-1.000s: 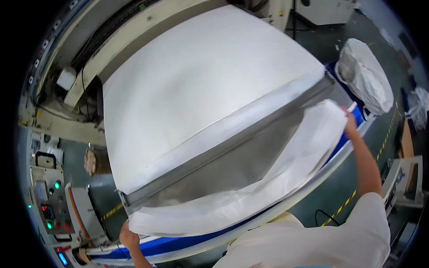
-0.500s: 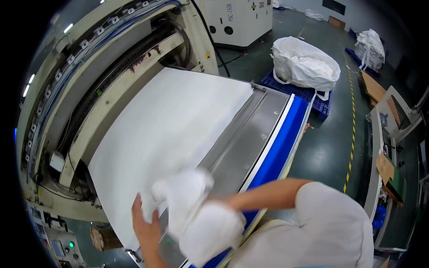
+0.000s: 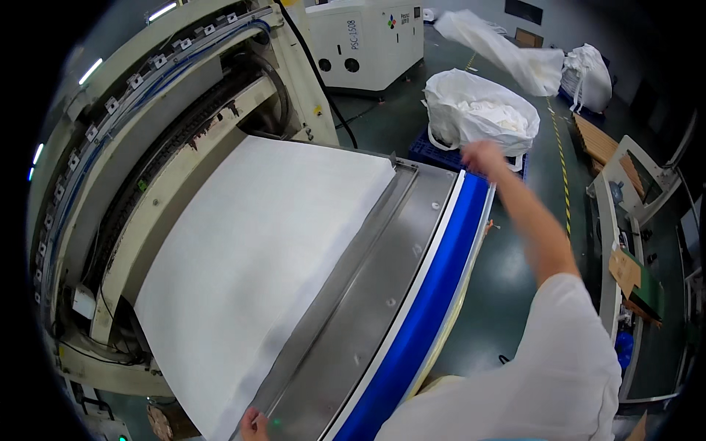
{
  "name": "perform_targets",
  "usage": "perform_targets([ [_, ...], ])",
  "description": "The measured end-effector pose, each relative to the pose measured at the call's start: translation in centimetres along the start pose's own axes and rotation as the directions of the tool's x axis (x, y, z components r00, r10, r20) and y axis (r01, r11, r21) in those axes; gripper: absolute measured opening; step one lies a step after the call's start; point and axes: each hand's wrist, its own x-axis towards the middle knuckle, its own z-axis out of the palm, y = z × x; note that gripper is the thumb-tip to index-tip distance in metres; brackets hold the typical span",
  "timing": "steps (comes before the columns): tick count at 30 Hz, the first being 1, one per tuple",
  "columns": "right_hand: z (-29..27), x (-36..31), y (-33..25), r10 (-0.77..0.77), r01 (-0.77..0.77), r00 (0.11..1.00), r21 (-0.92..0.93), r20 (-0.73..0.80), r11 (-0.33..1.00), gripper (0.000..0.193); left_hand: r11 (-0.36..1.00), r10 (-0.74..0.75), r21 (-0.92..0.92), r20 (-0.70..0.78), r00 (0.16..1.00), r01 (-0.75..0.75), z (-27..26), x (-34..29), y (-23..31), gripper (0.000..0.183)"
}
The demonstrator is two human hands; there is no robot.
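A broad white sheet (image 3: pixel 250 250) lies across the machine's bed and runs in under its frame. At the sheet's near edge, low in the view, my left hand (image 3: pixel 254 425) has its fingers drawn together on the material. My right arm is stretched out to the far right; my right hand (image 3: pixel 484 158) is smeared by motion beside the blue edge, and its fingers cannot be made out. Beyond it a crumpled piece of white sheet (image 3: pixel 507 55) hangs in mid-air, apart from the hand. Under that piece stands an open white bulk bag (image 3: pixel 478 110) with white material inside.
Along the bed's front run a grey metal plate (image 3: pixel 368 257) and a blue padded strip (image 3: pixel 434 272). The bag rests on a blue pallet (image 3: pixel 434 153). A white cabinet (image 3: pixel 368 48) stands behind. At the right are a shelf frame (image 3: pixel 614 242) and another white bag (image 3: pixel 586 73).
The crumpled white bundle at my right hand has left it and flown up over the bag. My right arm has swung far out; my left hand has moved down to the sheet's edge.
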Motion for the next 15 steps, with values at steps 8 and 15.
perform_targets([
  [8, 13.2, -12.9, 12.6, 0.256, -0.246, 0.879, -0.077, 0.403, 0.966, 0.021, 0.982, 0.048, -0.189, 0.112, 0.993, -0.026, 8.5, 4.3, -4.4, 0.036],
  [15, 28.8, -20.6, 10.2, 0.185, -0.082, 0.556, -0.168, 0.810, 0.982, 0.022, 0.985, -0.113, -0.127, 0.009, 0.994, 0.113, 8.8, 1.9, -7.5, 0.037],
])
